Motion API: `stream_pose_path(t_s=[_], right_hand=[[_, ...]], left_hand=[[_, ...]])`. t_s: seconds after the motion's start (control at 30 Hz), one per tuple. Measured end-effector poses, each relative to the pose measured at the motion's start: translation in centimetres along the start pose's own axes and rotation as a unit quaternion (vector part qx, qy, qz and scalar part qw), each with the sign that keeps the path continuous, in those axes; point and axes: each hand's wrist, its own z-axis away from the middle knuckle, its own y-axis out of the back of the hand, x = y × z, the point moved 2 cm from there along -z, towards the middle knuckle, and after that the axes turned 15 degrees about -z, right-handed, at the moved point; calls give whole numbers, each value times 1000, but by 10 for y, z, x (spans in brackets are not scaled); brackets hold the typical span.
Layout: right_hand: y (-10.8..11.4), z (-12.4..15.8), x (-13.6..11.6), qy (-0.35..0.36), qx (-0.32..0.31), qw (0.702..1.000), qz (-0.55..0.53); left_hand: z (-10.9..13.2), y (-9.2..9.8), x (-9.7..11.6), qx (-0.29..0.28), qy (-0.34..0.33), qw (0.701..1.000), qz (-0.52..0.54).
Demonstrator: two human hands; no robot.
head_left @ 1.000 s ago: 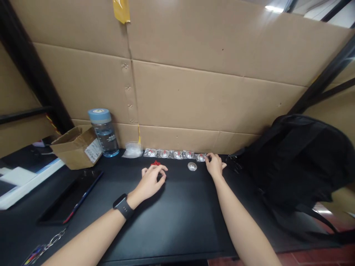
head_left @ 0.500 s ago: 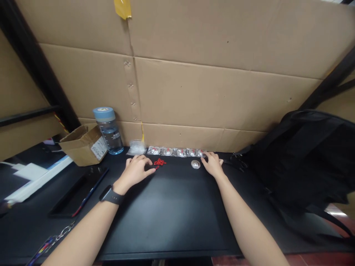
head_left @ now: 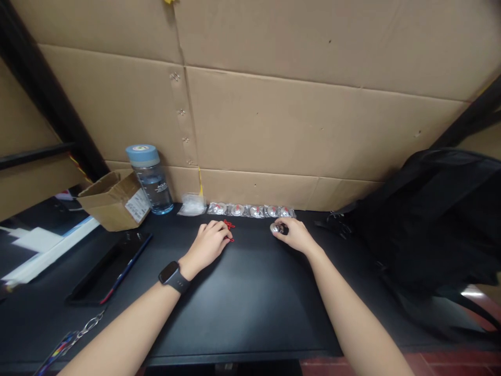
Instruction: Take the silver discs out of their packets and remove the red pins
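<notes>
My left hand point(head_left: 212, 243), with a dark watch point(head_left: 172, 273) on its wrist, lies over a small heap of red cord loops point(head_left: 230, 224). Its thumb and fingers close together at the cords, hiding part of them. Further right, my right hand point(head_left: 295, 235) curls its thumb and fingers around a small silver domed metal disc point(head_left: 274, 228) on the black table. Part of the disc is behind the fingers. Behind both hands, a row of clear-bagged silver discs with red cords point(head_left: 256, 211) runs along the cardboard wall.
A stack of clear plastic bags point(head_left: 191, 205) lies left of the row. Beyond it stand a blue-capped water bottle point(head_left: 156, 188) and an open cardboard box point(head_left: 111, 209). A phone point(head_left: 109, 266) and lanyard point(head_left: 74, 339) lie at left. A black backpack point(head_left: 434, 219) fills the right side.
My left hand has moved right, onto the red cords, and its fingers have closed. My right hand has come away from the bagged row and taken hold of the loose disc.
</notes>
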Motion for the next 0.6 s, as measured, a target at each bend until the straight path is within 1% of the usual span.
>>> stream_pose_path(t_s=[0.13,0.23,0.3,0.37,0.43,0.53,0.6], right_hand=[[2,-1,-1,12,6,1000,-24],[4,-1,-5,18,42,997,-56],[4,-1,-13,24,64,993,-93],[1,1,-26,34,72,987,-141],[-8,4,-44,48,74,977,-195],[-26,9,-72,65,96,957,-266],[-38,14,-87,74,108,944,-303]], left_hand=[[-2,-3,2,4,6,1000,-12],[-3,-1,7,11,-1,1000,-16],[-2,2,11,11,2,1000,10],[-2,7,14,10,19,998,54],[-1,12,16,22,42,995,88],[0,21,18,55,74,990,104],[0,26,21,65,83,989,108]])
